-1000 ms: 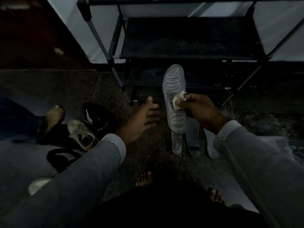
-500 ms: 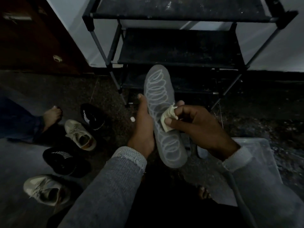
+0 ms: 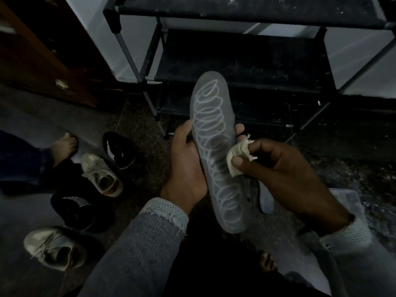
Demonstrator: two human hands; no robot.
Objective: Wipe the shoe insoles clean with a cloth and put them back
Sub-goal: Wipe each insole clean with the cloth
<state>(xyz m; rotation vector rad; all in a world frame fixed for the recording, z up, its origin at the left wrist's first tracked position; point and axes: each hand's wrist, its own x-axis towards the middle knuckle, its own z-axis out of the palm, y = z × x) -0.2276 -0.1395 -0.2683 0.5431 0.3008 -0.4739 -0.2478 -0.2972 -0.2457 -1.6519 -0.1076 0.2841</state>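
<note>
- Four shoes lie on the dark floor at the left: two pale lace-up sneakers [image 3: 100, 174] [image 3: 54, 248] and two black slip-ons with white stripes [image 3: 117, 150] [image 3: 74, 211], their openings too dark to show whether any insole is inside.
- The left hand [image 3: 186, 168] cradles the grey foam insole with looping pale lines [image 3: 214, 146] from beneath, thumb on one edge and fingertips curled over the other, toe towards the black metal shoe rack [image 3: 235, 61].
- The right hand [image 3: 285, 174] pinches a crumpled cream cloth [image 3: 237, 157] against the insole's right edge at mid-length.
- Wiping looks to be in progress; another pale insole [image 3: 265, 200] waits on the floor below, and putting them back is not yet done.
</note>
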